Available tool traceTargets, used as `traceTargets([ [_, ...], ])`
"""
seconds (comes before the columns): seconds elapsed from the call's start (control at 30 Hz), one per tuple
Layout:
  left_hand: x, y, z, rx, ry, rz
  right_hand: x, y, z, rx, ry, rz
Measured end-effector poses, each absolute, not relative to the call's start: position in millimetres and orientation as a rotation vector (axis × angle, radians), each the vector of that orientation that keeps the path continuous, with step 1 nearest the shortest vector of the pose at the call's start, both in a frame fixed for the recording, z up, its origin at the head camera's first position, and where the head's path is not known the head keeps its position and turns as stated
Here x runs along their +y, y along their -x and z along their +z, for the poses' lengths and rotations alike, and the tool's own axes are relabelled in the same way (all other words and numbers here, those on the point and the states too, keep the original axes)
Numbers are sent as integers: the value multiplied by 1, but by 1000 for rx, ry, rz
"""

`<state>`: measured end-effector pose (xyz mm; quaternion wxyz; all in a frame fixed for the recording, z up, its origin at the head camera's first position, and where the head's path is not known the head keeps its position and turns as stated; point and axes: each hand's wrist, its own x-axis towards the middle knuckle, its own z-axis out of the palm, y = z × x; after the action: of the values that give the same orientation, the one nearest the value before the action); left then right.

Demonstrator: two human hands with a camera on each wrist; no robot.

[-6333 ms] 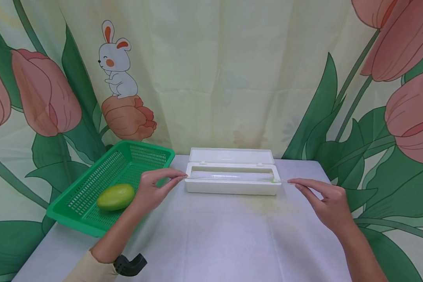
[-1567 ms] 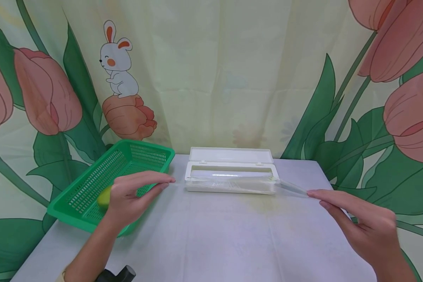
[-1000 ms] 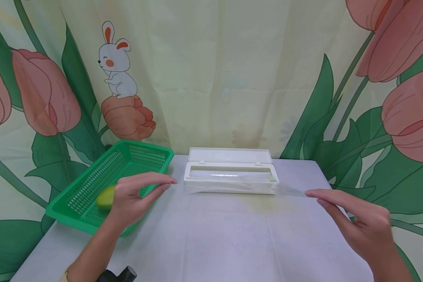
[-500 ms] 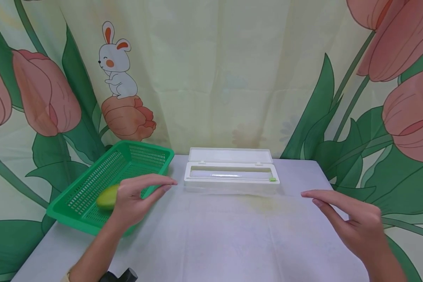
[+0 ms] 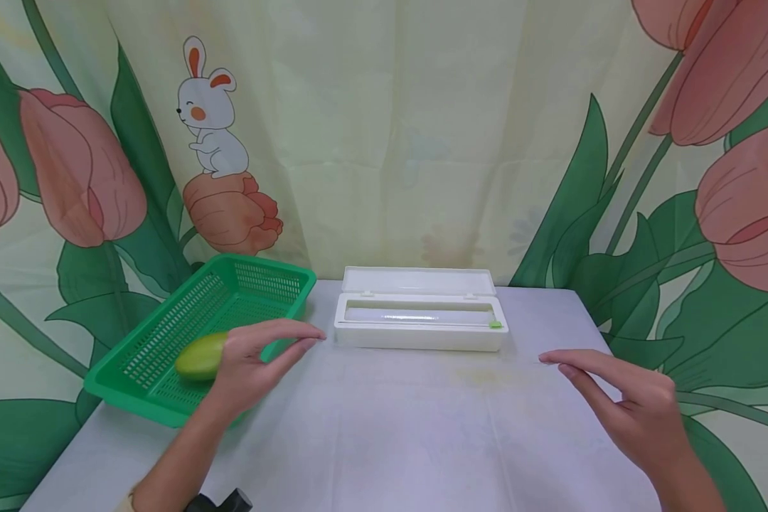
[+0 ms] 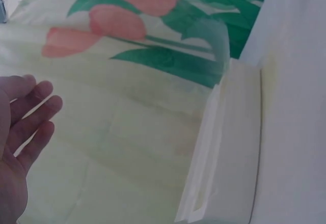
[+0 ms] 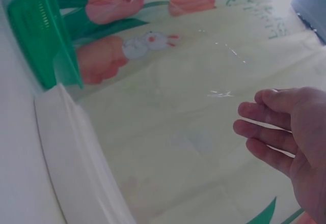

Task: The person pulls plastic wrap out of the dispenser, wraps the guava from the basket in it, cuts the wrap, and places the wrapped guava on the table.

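Note:
In the head view my left hand (image 5: pixel 256 363) pinches one corner of a thin clear sheet of cling film (image 7: pixel 220 94) between thumb and index finger. My right hand (image 5: pixel 621 398) pinches the opposite corner, to the right of the white cling film dispenser (image 5: pixel 419 338). The film spans between both hands and barely shows except as glints in the right wrist view. Behind it stands the dispenser with its lid (image 5: pixel 419 281) raised. A roll of film (image 5: pixel 403 315) lies inside, and a small green slide cutter (image 5: pixel 496 324) sits at the slot's right end.
A green plastic basket (image 5: pixel 134 348) stands at the left, with a yellow-green oval fruit (image 5: pixel 200 357) inside it, partly behind my left hand. White cloth covers the table (image 5: pixel 416 427). A tulip-printed curtain (image 5: pixel 390 142) hangs right behind the table.
Earlier the film edge lay at the dispenser, then was drawn forward over its front. Now the dispenser's front shows plainly, the green cutter is visible, and my right hand has come slightly inward and down.

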<state>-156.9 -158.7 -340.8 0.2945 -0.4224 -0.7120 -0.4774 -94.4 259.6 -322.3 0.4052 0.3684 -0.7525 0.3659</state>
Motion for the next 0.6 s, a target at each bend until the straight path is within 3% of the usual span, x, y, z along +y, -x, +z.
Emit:
traceTargets([
  [0.6,-155,163,-363,-1889,1151,-1352,271,103,-357,-2012,-848,940],
])
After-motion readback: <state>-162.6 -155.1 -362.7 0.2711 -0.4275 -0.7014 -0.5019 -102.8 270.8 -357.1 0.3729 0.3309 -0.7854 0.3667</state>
